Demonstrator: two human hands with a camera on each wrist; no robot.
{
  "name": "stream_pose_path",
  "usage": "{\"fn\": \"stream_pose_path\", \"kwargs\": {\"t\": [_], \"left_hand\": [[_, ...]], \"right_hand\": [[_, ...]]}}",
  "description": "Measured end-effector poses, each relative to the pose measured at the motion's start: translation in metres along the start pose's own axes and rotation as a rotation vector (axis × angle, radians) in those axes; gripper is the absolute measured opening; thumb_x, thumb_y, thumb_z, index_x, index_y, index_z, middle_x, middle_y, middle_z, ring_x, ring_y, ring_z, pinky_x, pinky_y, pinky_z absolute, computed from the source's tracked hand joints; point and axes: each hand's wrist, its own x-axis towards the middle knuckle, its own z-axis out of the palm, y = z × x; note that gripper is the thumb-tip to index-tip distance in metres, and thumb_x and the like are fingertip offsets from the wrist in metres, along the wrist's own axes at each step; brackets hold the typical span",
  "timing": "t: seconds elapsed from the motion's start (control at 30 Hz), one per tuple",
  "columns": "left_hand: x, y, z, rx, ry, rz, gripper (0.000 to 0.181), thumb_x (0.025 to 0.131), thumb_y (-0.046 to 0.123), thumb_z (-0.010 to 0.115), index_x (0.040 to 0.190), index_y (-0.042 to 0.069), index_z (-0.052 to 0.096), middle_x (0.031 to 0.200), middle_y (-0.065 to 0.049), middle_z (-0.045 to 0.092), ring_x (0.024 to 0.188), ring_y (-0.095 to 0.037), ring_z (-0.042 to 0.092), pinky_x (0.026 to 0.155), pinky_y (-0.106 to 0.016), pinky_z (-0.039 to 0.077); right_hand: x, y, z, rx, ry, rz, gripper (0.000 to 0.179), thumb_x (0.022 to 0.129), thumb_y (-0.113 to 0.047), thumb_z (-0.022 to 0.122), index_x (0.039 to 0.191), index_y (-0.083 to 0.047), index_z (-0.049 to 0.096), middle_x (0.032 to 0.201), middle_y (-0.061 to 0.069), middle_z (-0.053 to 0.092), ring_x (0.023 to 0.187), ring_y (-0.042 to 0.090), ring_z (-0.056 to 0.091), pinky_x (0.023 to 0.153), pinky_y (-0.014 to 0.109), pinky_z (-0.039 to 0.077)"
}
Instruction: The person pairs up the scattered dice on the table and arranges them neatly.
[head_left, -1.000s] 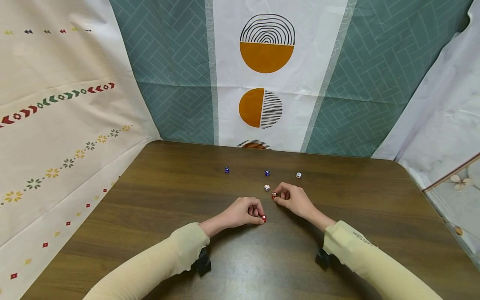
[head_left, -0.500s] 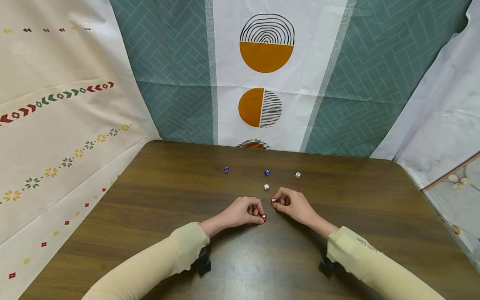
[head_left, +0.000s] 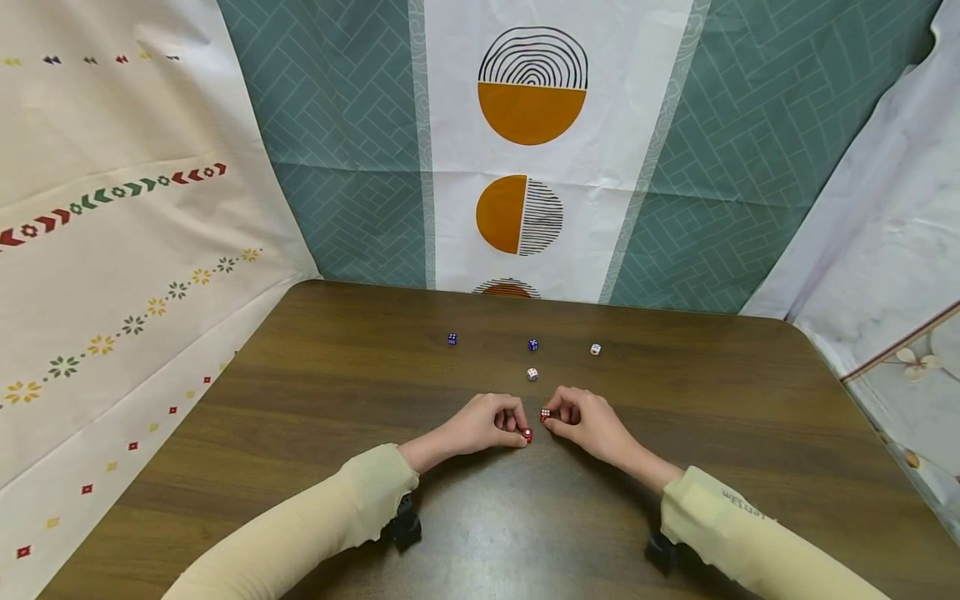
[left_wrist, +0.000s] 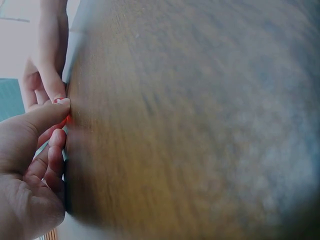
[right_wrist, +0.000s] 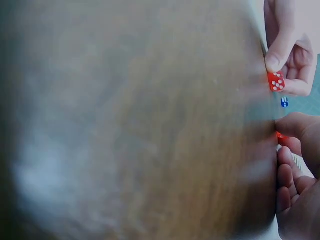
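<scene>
Between thumb and forefinger, my left hand (head_left: pixel 480 423) pinches a red die (head_left: pixel 528 436) with white pips, low over the wooden table. My right hand (head_left: pixel 590 423) pinches another red die (head_left: pixel 545 414), slightly farther back and to the right, a small gap from the first. In the right wrist view the left hand's red die (right_wrist: pixel 276 81) shows its pips clearly, while the right hand's die (right_wrist: pixel 281 135) is mostly hidden by the fingers. The left wrist view has the left thumb (left_wrist: pixel 47 116) covering most of its die.
Behind the hands a white die (head_left: pixel 532 375) lies on the dark table (head_left: pixel 360 358). Farther back are two blue dice, one at left (head_left: pixel 452 339) and one in the middle (head_left: pixel 533 345), plus a second white die (head_left: pixel 596 350). Patterned cloths (head_left: pixel 345 150) hang around the table.
My right hand has drawn its red die toward me, away from the nearer white die and closer to the left hand's die. The left hand stays in place.
</scene>
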Motion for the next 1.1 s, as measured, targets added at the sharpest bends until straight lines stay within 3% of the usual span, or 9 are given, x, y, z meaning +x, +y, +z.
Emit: {"fn": "stream_pose_path", "kwargs": {"t": [1.1], "left_hand": [[0.001,-0.002,0.002,0.008,0.010,-0.016,0.011,0.083,0.017,0.080,0.087,0.016,0.069,0.078,0.004,0.060,0.066,-0.002,0.048,0.063,-0.017,0.041]], "right_hand": [[-0.021,-0.018,0.010,-0.049,0.006,-0.026,0.011,0.084,-0.021,0.079,0.089,-0.024,0.069,0.071,-0.010,0.052,0.065,0.005,0.044,0.060,0.020,0.037]]}}
